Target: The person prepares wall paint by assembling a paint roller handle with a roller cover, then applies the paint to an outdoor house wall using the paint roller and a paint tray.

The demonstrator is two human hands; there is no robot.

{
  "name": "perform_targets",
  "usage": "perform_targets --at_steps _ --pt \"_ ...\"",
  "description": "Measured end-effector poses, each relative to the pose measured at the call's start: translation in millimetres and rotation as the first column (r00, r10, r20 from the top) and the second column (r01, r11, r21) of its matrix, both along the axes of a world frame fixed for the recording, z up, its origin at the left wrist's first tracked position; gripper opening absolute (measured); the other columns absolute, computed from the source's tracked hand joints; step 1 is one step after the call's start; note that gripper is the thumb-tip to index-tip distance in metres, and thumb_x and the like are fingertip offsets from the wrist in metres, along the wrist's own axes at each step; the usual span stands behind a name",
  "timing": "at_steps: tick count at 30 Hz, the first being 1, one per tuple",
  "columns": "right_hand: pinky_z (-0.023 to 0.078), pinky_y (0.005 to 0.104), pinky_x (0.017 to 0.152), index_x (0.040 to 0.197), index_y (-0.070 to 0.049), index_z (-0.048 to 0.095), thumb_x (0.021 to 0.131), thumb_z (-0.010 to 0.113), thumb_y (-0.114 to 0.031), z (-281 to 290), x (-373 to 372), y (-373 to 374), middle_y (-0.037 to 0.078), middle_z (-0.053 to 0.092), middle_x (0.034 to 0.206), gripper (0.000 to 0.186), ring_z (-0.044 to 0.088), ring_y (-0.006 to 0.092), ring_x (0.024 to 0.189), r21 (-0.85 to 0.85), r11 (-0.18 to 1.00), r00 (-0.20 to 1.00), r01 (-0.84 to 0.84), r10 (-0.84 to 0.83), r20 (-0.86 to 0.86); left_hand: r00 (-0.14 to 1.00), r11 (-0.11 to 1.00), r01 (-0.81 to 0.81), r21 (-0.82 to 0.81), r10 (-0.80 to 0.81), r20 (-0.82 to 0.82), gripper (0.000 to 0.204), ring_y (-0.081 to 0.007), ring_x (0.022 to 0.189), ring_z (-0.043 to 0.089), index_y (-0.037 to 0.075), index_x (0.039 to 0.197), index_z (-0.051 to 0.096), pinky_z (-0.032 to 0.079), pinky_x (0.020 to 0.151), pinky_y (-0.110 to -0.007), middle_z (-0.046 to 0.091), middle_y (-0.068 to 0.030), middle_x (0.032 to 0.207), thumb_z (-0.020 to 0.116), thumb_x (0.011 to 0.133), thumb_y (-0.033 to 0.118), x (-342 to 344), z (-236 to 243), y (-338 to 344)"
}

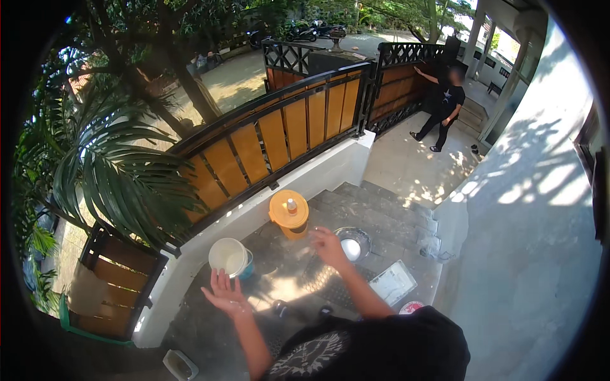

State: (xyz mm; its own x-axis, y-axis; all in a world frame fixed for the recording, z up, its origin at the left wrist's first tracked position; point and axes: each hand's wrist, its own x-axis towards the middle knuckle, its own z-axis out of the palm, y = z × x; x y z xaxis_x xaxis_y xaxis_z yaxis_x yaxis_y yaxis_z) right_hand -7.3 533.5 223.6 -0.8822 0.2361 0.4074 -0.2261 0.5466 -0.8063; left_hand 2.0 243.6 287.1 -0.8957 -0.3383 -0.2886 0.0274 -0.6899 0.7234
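My left hand (227,296) is raised palm up with its fingers spread, holding nothing. It is nearest to a white and blue bucket (248,265), whose open top shows a pale inside. My right hand (328,247) is lifted in front of me, fingers apart and a little bent, with nothing seen in it. Beyond it stands an orange bucket (294,233) with its lid on, and a small clear bottle (291,206) sits on that lid. Just right of my right hand, a dark round basin (365,238) holds a white round thing (351,249).
A whitish rectangular board (394,283) and a red and white round lid (412,307) lie to my right. Grey steps (381,213) lead to a paved landing, where another person (447,105) touches the gate (400,95). An orange-panelled fence (267,143) runs along the left.
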Motion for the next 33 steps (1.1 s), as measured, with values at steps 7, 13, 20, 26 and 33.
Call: perform_targets --at_steps 7,13,20,26,33 --pt "0.048 0.0271 0.063 0.085 0.000 0.068 0.079 0.069 -0.016 54 4 -13 0.011 0.067 0.072 0.017 0.062 0.0148 0.065 -0.184 0.950 0.960 0.252 -0.221 0.174 0.967 0.989 0.101 0.107 -0.072 -0.244 0.078 -0.0314 0.134 0.023 0.005 0.137 0.035 0.016 0.110 -0.046 0.035 -0.0208 0.138 0.028 0.087 0.065 -28 35 15" --pt "0.049 0.0265 0.066 0.088 0.002 0.067 0.080 0.067 -0.012 42 -10 -6 0.011 0.067 0.073 0.016 0.063 0.0146 0.066 -0.216 0.938 0.963 0.270 -0.265 0.052 0.894 0.953 0.246 0.178 -0.152 -0.422 0.080 -0.0271 0.136 0.020 0.007 0.139 0.031 0.010 0.111 -0.046 0.036 -0.0195 0.138 0.027 0.086 0.067 -51 75 42" --pt "0.046 0.0244 0.058 0.092 0.001 0.067 0.081 0.066 -0.009 55 -9 -16 0.005 0.062 0.065 0.015 0.058 0.0101 0.060 -0.232 0.926 0.954 0.296 -0.278 0.108 0.888 0.947 0.241 0.212 -0.127 -0.443 0.080 -0.0263 0.133 0.022 0.008 0.139 0.031 0.013 0.110 -0.045 0.038 -0.0171 0.137 0.028 0.086 0.067 -57 83 44" --pt "0.045 0.0224 0.059 0.093 0.004 0.064 0.084 0.065 -0.012 37 -10 -13 0.004 0.063 0.070 0.018 0.058 0.0094 0.063 -0.451 0.868 0.975 0.209 -0.151 0.161 0.912 0.951 0.241 0.194 -0.153 -0.380 0.078 -0.0264 0.134 0.022 0.008 0.138 0.035 0.015 0.109 -0.047 0.037 -0.0170 0.137 0.028 0.087 0.067 -57 69 48" --pt "0.053 0.0255 0.057 0.095 0.001 0.062 0.083 0.066 -0.013 -37 23 -2 0.005 0.061 0.074 0.019 0.063 0.0147 0.065 -0.760 0.559 0.884 0.332 0.098 0.458 0.973 0.812 0.230 -0.537 -0.199 0.116 0.070 -0.0268 0.132 0.029 0.008 0.133 0.042 0.028 0.102 -0.052 0.041 -0.0155 0.135 0.026 0.092 0.061 -29 -90 -42"
